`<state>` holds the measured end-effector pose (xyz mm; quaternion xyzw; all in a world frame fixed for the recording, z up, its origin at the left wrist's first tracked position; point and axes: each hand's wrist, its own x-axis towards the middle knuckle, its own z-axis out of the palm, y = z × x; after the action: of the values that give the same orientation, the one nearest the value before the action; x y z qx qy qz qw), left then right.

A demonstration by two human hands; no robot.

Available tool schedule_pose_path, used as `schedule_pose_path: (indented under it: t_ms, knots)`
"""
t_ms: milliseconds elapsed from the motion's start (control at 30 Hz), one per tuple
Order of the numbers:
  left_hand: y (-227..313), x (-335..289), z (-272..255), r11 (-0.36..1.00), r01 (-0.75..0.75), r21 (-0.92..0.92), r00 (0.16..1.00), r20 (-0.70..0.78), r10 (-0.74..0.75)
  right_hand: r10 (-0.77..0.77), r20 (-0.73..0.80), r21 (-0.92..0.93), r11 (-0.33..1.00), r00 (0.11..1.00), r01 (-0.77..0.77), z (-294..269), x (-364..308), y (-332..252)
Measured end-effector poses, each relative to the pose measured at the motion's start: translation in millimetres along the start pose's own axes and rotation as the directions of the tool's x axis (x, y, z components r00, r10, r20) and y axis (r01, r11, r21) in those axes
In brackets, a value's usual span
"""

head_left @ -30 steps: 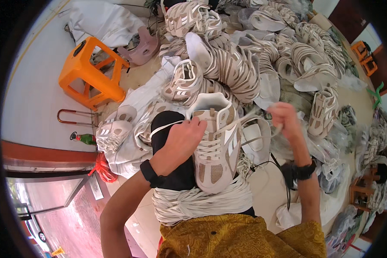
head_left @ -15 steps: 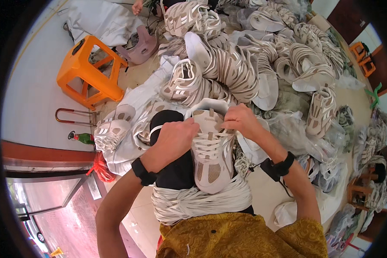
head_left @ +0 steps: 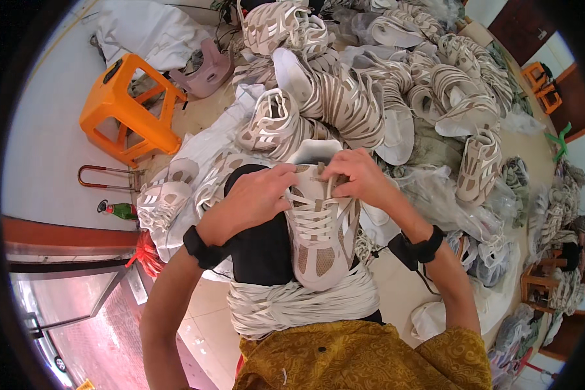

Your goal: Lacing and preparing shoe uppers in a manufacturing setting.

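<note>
A: What lies about you?
B: One heap of beige-and-white striped sneakers (head_left: 370, 84), too many to count, and one orange plastic stool (head_left: 127, 107).
A: And on your lap?
B: One beige mesh sneaker (head_left: 322, 227) above one bundle of white laces (head_left: 292, 302). Your left hand (head_left: 253, 201) presses its side; your right hand (head_left: 357, 175) pinches its lace.

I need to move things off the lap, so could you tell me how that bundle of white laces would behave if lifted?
The bundle of white laces would probably flop and sag, since it drapes loosely over the lap. Loose strands look apt to slip out or tangle. It seems light for its bulk.
</note>
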<state>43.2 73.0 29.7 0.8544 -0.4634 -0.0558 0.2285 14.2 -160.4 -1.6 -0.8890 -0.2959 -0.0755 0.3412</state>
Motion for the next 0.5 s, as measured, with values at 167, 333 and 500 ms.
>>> schedule_pose_path:
  t_ms: [167,333,500]
  knots:
    - [2,1,4,0.993,-0.017,0.114,0.981,0.196,-0.006,0.126,0.055,0.045,0.991,0.991,-0.128,-8,-8,1]
    - [11,-1,13,0.996,0.062,0.056,0.995,0.080,-0.067,0.189,0.191,0.140,0.966,0.963,-0.217,-8,-2,-10]
    - [16,1,22,0.984,0.136,0.117,0.988,0.055,-0.143,0.021,0.358,-0.272,0.959,0.934,0.082,3,-1,-29]
